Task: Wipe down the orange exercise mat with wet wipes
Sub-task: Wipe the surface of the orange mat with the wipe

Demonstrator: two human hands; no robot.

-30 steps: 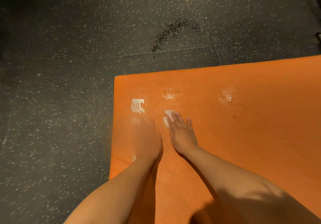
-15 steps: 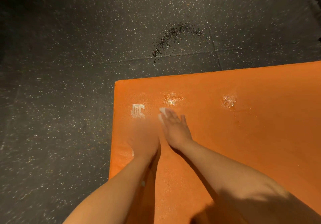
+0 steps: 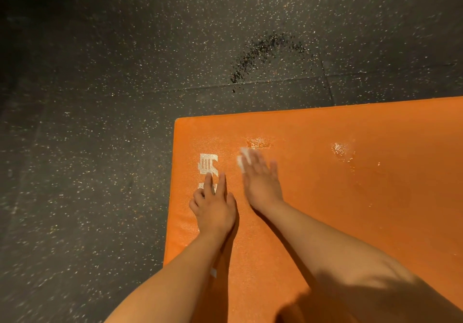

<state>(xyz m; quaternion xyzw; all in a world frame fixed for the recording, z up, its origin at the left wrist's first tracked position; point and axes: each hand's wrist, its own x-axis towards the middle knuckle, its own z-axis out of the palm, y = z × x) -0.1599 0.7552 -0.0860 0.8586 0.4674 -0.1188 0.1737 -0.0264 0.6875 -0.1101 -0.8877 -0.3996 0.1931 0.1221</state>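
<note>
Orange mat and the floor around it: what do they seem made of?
Orange mat: likely foam under a vinyl-like cover, judging by its fine pebbled sheen, seamed edge and wet glints. Floor: probably rubber tiles, matte black with pale flecks and visible seams.

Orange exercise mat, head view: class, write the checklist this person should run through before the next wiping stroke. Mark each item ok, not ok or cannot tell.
1. Wet wipe under the right hand: ok, it shows at the fingertips.
2. Left hand braced on the orange exercise mat: ok, its fingers reach the white logo.
3. Near wet patch wiped: not ok, it glistens just beyond the wet wipe.
4. Far wet patch wiped: not ok, it glistens further right.
5. Wet wipe clean enough to reuse: cannot tell, it is blurred.
6. Mat corner flat on the speckled floor: ok.
</note>
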